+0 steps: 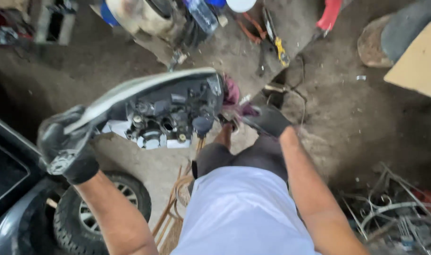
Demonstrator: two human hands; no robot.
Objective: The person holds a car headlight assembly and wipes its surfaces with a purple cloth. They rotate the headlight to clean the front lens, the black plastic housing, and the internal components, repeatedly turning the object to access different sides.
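Left gloved hand (67,146) grips the black-backed, clear-lensed car headlamp unit (163,111), held up above the dirt floor (357,118); right gloved hand (267,120) fingers closed at its rear edge. Advise firm two-handed support, lens kept clear

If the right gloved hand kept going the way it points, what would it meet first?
The right hand points left toward the black headlight assembly; its rear housing comes first, probably at once, though blur hides any gap.

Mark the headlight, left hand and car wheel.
headlight (170,113), head view, dark rear housing.
left hand (67,144), head view, back of the black glove gripping the headlight's end.
car wheel (85,215), head view, tyre and rim, lower left.
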